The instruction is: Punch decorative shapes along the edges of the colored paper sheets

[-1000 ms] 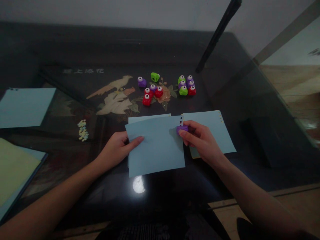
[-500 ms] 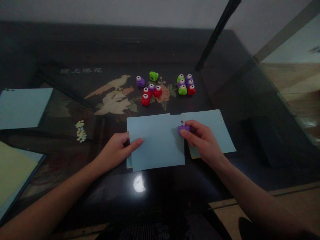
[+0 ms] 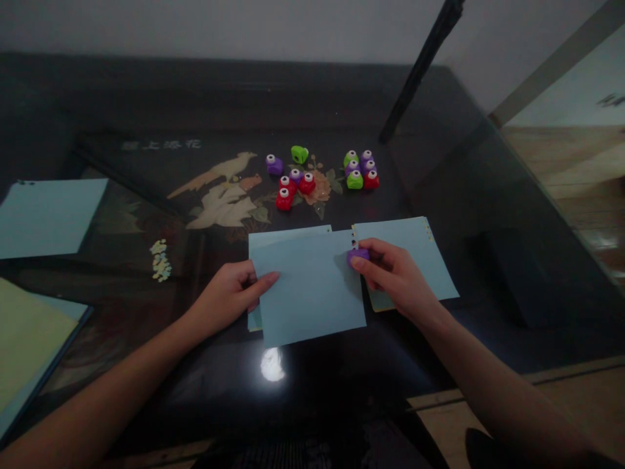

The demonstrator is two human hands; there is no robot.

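Observation:
Between the thumb and fingers of my left hand [image 3: 239, 286] is the left edge of a light blue sheet of paper [image 3: 312, 293], thumb on top. My right hand [image 3: 398, 273] grips a small purple craft punch [image 3: 358, 256] at the sheet's right edge, near the upper right corner. How far the paper sits inside the punch is hidden. Small dark shapes show along the edge just above the punch. Under the held sheet, part of another blue sheet [image 3: 254, 319] shows at the left. A blue stack [image 3: 415, 254] with small yellow marks at its upper right corner lies beneath my right hand.
Several red, purple and green punches [image 3: 286, 185] stand beyond the paper, with another tight group [image 3: 361, 170] to their right. Paper cut-outs [image 3: 161, 260] lie left. Further left are a blue sheet [image 3: 51, 218] and yellow paper [image 3: 32, 339]. A dark pole [image 3: 422, 68] rises at the back.
The held sheet has shifted slightly right and toward me, tilting a little. More of the sheet beneath shows at its top left. Both hands keep their grip.

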